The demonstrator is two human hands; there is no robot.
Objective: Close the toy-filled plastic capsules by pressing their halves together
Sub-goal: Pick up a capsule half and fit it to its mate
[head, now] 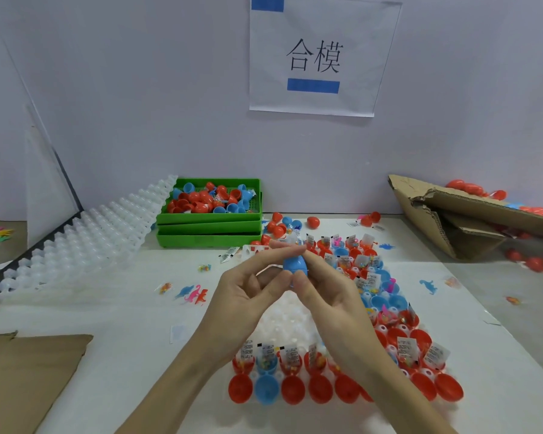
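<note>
1. At the far left, a stack of translucent white capsule trays (85, 239) leans tilted from the desk (138, 308) up toward the wall.
2. Just right of it, stacked green bins (209, 225) hold loose red and blue capsule halves.
3. On the desk left of the hands lie small toy dinosaurs (193, 294) in blue, pink and orange.
4. The left hand (248, 296) and the right hand (326, 292) are raised together above the desk, both pinching one blue capsule (294, 264) between fingertips and thumbs.
5. Under and to the right of the hands, a white tray (284, 321) carries rows of open red and blue capsule halves (345, 371), many holding packets with printed labels.
6. At the far right, a torn cardboard box (470, 220) lies tipped, with red capsules behind and beside it.
</note>
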